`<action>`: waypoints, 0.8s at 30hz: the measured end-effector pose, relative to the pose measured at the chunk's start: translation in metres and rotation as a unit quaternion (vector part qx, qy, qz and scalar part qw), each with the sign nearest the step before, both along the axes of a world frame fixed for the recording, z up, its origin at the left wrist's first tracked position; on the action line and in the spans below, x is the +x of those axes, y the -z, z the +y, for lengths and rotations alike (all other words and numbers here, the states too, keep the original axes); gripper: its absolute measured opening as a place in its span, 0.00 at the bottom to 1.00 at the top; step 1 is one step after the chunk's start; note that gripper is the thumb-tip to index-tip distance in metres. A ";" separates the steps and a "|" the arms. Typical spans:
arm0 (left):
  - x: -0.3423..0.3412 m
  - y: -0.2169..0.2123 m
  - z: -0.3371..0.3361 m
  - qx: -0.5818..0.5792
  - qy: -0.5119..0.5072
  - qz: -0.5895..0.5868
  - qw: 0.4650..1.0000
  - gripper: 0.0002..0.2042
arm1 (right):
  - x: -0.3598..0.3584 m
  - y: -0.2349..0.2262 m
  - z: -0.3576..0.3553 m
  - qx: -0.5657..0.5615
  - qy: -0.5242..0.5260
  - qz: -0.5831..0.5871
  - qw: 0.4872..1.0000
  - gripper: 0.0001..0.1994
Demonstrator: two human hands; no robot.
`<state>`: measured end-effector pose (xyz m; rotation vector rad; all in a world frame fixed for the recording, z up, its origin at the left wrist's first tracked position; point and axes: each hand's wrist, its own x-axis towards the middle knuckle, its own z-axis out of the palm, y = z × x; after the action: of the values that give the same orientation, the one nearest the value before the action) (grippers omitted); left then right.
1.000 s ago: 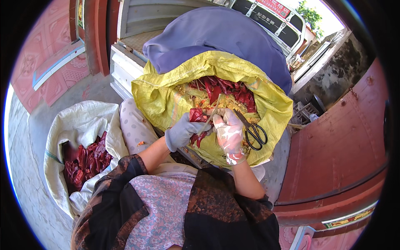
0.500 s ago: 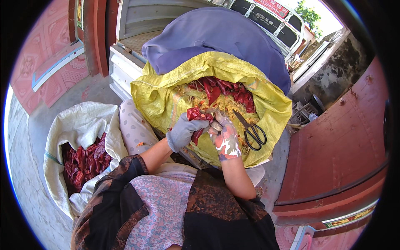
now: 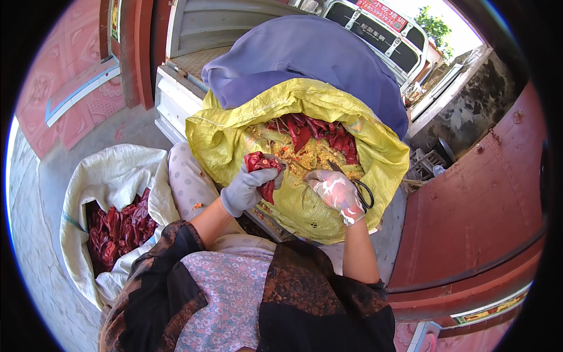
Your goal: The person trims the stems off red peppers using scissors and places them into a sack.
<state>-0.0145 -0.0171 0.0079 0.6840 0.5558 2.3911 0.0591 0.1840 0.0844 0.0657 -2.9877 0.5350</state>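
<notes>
My left hand (image 3: pixel 249 188), in a grey glove, is closed round a few dried red chili peppers (image 3: pixel 259 162), held over the near left side of a yellow woven sack (image 3: pixel 305 214). To its right, my right hand (image 3: pixel 333 189), in a camouflage-patterned glove with bare fingertips, hovers low over the sack. Its fingers are drawn together, and whatever is between them is too small to make out. Partly hidden beneath this hand lie black-handled scissors (image 3: pixel 368 196). More dried red peppers (image 3: pixel 340 141) and yellowish seeds and scraps (image 3: pixel 316 154) fill the sack's opening.
A white woven sack (image 3: pixel 76 193) of dried red peppers stands at the left. Behind the yellow sack, a large bundle under purple-blue cloth (image 3: pixel 305 50) rests by a small truck bed (image 3: pixel 202 26). A red metal door (image 3: pixel 469 217) stands at the right.
My right hand has moved right, away from the peppers in my left hand, and now covers part of the scissors. My left hand has shifted slightly left, still holding the peppers.
</notes>
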 end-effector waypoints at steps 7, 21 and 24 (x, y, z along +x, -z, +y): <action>0.000 -0.012 -0.007 0.007 0.005 0.024 1.000 0.12 | -0.020 -0.024 -0.030 -0.180 0.035 0.089 0.979 0.08; 0.000 -0.013 -0.007 -0.206 -0.138 0.123 0.961 0.12 | 0.002 -0.015 -0.080 0.032 -0.089 0.318 0.943 0.09; -0.003 -0.005 -0.001 -0.225 -0.165 0.153 0.948 0.11 | -0.005 -0.002 -0.071 -0.054 -0.113 0.338 0.933 0.07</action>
<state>-0.0176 -0.0183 0.0124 0.8045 1.3935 2.3279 0.0543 0.1131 0.0862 0.4832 -2.2841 0.5572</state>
